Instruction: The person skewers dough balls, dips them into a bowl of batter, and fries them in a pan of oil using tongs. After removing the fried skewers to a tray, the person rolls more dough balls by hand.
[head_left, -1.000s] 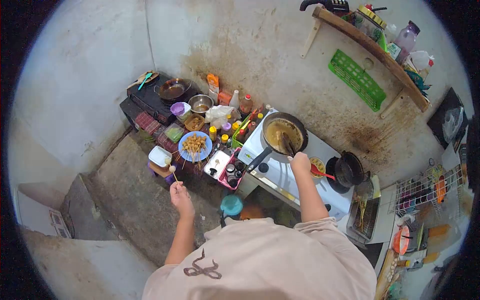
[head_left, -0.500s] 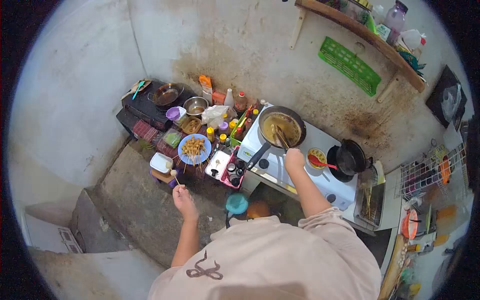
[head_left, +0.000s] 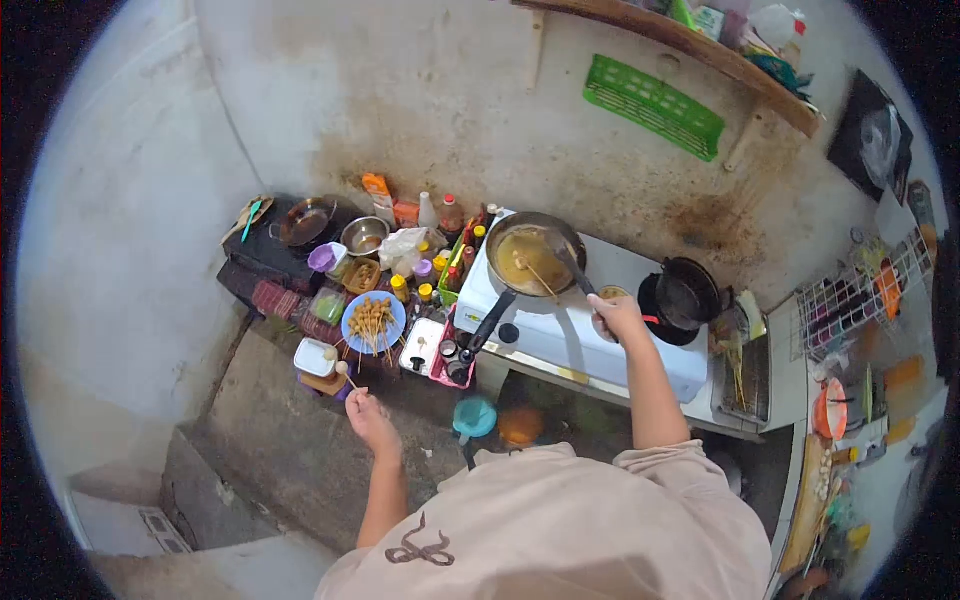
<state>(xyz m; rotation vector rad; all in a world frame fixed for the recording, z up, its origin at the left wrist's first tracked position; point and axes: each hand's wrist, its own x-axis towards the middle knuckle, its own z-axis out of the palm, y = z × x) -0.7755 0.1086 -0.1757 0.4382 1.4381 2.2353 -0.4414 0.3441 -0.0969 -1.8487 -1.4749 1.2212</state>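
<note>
Low on the left, my left hand (head_left: pixel 372 418) is closed around the stick of a skewer (head_left: pixel 343 370) with pale round balls at its tip. My right hand (head_left: pixel 618 318) grips the dark handle of a spatula (head_left: pixel 572 262), whose end is over the right side of the frying pan (head_left: pixel 493 253). The pan stands on the white stove (head_left: pixel 590 340) with brownish oil inside. Another stick with a pale ball (head_left: pixel 523 264) leans in the oil, its end over the near rim. A small bowl (head_left: pixel 613 292) is partly hidden behind my right hand.
A blue-white plate (head_left: pixel 399 323) of browned skewers stands left of the stove, beside a white container (head_left: pixel 316 355) and an open white-and-pink box (head_left: pixel 426 342). Sauce bottles (head_left: pixel 400 289) crowd behind. A black pot (head_left: pixel 690 291) sits on the stove's right. A teal container (head_left: pixel 474 416) stands below.
My right hand and the spatula have shifted right within the pan, away from the skewer there, which now rests alone. My left hand still holds its skewer. The whole view has turned slightly.
</note>
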